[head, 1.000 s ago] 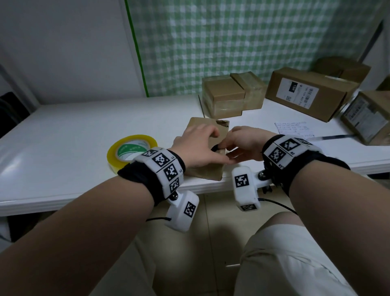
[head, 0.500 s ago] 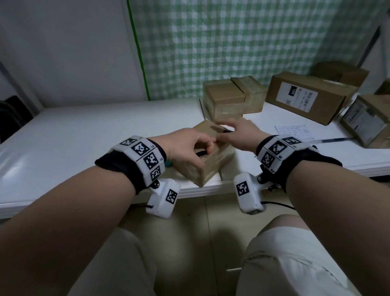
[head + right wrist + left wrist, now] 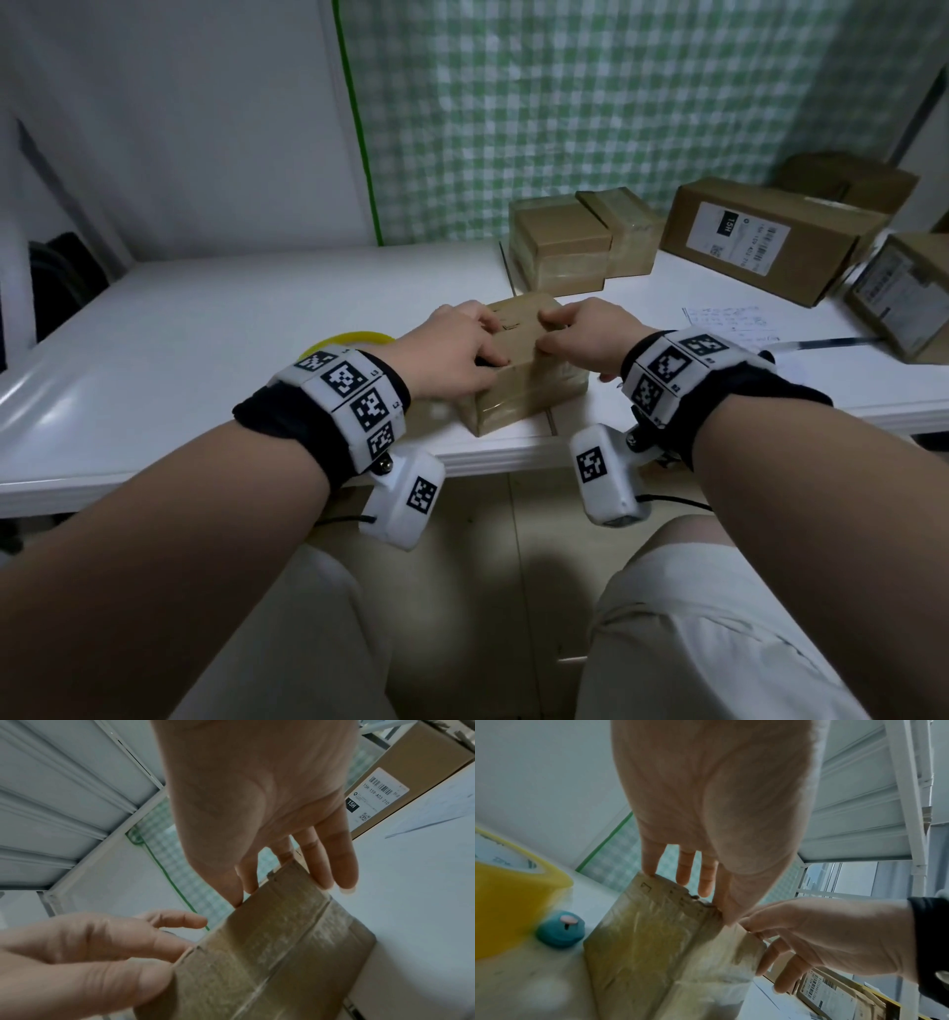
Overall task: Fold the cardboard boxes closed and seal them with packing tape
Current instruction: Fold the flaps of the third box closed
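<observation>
Pressing down on the top of a small cardboard box [image 3: 534, 380] with both hands, close to the front edge of the white tabletop [image 3: 231, 329]. Laying the left hand [image 3: 452, 354] over the box's left part, fingers fairly straight, fingertips [image 3: 650, 870] touching the far top edge and thumb bearing on the near edge. Mirroring that with the right hand [image 3: 580, 339], fingertips [image 3: 326, 880] resting along the far right edge. Keeping each grip wide and flat, pushing on the box rather than wrapping round it.

Judging the box light and easy to shift with two hands. Showing glossy tape over its sides, so probably slippery there; looking plain and rough on top, so giving better purchase. Expecting the walls to be stiff at the corners and the top flaps to be springy, likely lifting if released. Suggesting a hold across the top seam, near the edges and corners, not at the softer middle.

Lying just to the left of the box, partly hidden behind the left wrist: a yellow roll of tape [image 3: 349, 339], within easy reach.
</observation>
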Tool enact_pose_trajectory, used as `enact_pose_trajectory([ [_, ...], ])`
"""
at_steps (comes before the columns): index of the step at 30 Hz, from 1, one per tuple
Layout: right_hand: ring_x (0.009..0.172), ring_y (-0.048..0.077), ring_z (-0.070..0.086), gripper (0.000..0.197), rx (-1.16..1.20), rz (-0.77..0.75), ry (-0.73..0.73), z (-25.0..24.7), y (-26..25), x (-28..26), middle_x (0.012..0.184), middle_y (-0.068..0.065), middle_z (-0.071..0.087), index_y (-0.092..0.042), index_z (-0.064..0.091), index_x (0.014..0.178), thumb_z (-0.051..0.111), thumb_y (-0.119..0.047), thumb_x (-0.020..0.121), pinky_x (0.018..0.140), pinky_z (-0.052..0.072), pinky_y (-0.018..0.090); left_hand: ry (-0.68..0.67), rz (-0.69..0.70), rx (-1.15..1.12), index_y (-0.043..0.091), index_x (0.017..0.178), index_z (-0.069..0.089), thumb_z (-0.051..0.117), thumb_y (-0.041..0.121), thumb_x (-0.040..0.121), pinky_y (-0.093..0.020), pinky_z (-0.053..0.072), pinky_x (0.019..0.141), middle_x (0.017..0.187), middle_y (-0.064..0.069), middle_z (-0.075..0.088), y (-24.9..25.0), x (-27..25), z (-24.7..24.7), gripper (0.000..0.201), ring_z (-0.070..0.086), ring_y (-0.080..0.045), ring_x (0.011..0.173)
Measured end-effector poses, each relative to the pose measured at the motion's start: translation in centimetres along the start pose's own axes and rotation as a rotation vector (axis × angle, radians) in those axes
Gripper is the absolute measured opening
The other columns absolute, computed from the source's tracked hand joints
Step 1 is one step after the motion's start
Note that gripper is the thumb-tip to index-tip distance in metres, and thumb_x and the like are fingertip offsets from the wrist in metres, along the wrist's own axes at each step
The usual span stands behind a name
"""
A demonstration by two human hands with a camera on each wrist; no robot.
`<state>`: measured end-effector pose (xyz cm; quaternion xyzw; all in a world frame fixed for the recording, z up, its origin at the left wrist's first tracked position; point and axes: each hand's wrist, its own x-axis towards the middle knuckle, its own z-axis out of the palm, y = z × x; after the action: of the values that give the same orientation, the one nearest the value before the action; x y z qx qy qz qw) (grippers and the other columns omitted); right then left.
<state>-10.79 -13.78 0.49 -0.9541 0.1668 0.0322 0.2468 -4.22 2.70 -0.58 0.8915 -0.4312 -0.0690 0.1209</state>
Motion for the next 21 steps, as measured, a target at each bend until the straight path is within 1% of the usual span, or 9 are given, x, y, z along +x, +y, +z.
enact_pose_trajectory([
  [3,0.104,0.022,0.054,0.043,-0.023,0.037,0.022,0.1,-0.3,-0.4,0.127,0.001,0.056,-0.027,0.053,0.134,0.053,-0.030,0.091,0.081,0.046,0.031,-0.085,-0.112,0.068,0.021,0.110,0.070,0.040,0.040,0.098,-0.035,0.019,0.113,0.149,-0.006,0.027,0.1,0.2,0.5,0.038,0.024,-0.029,0.133],
  [4,0.102,0.022,0.054,0.040,-0.039,0.040,0.036,0.2,-0.4,-0.5,0.125,0.002,0.058,-0.026,0.056,0.131,0.052,-0.030,0.091,0.082,0.046,0.030,-0.102,-0.137,0.104,0.020,0.114,0.068,0.036,0.042,0.098,-0.037,0.019,0.113,0.149,-0.008,0.025,0.1,0.3,0.6,0.042,0.023,-0.030,0.134],
  [6,0.110,0.024,0.055,0.037,-0.066,0.043,0.060,0.4,-0.6,-0.5,0.126,0.004,0.059,-0.024,0.059,0.126,0.051,-0.028,0.091,0.088,0.046,0.030,-0.103,-0.164,0.142,0.019,0.115,0.067,0.035,0.045,0.098,-0.040,0.023,0.112,0.147,-0.010,0.027,0.2,0.4,0.5,0.045,0.026,-0.031,0.132],
  [8,0.114,0.024,0.054,0.036,-0.069,0.051,0.071,0.6,-0.6,-0.6,0.127,0.004,0.058,-0.024,0.060,0.125,0.050,-0.027,0.091,0.089,0.044,0.030,-0.074,-0.178,0.135,0.017,0.108,0.069,0.039,0.044,0.097,-0.038,0.030,0.108,0.140,-0.011,0.033,0.3,0.3,0.4,0.043,0.032,-0.029,0.127],
  [11,0.114,0.024,0.054,0.036,-0.071,0.047,0.078,0.8,-0.6,-0.6,0.127,0.004,0.058,-0.025,0.060,0.125,0.050,-0.027,0.091,0.088,0.044,0.029,0.030,-0.172,0.083,0.013,0.094,0.072,0.050,0.042,0.093,-0.034,0.039,0.098,0.127,-0.009,0.040,0.4,0.2,0.5,0.036,0.044,-0.023,0.115],
  [13,0.114,0.024,0.054,0.036,-0.070,0.044,0.085,0.9,-0.5,-0.6,0.127,0.004,0.059,-0.025,0.060,0.125,0.050,-0.027,0.091,0.087,0.044,0.030,0.100,-0.159,0.065,0.012,0.090,0.073,0.056,0.040,0.090,-0.030,0.040,0.092,0.119,-0.007,0.043,0.4,0.1,0.9,0.033,0.047,-0.019,0.108],
  [16,0.114,0.024,0.054,0.037,-0.065,0.039,0.098,1.0,-0.4,-0.5,0.128,0.003,0.058,-0.027,0.059,0.126,0.050,-0.029,0.090,0.087,0.043,0.030,0.203,-0.169,0.058,0.012,0.082,0.071,0.066,0.039,0.082,-0.026,0.036,0.074,0.100,-0.005,0.047,0.4,0.0,1.0,0.027,0.050,-0.018,0.096],
  [18,0.115,0.024,0.054,0.038,-0.068,0.036,0.099,1.1,-0.4,-0.4,0.128,0.003,0.058,-0.028,0.058,0.127,0.049,-0.030,0.091,0.087,0.043,0.030,0.263,-0.183,0.065,0.014,0.087,0.070,0.072,0.040,0.077,-0.026,0.031,0.067,0.090,-0.003,0.049,0.4,-0.2,0.9,0.028,0.048,-0.018,0.086],
  [21,0.116,0.024,0.053,0.039,-0.072,0.036,0.104,1.3,-0.3,-0.3,0.130,0.003,0.057,-0.029,0.057,0.129,0.050,-0.032,0.091,0.086,0.042,0.029,0.275,-0.199,0.031,0.015,0.101,0.070,0.074,0.040,0.076,-0.026,0.032,0.069,0.088,0.000,0.055,0.4,-0.3,0.8,0.035,0.048,-0.016,0.084],
])
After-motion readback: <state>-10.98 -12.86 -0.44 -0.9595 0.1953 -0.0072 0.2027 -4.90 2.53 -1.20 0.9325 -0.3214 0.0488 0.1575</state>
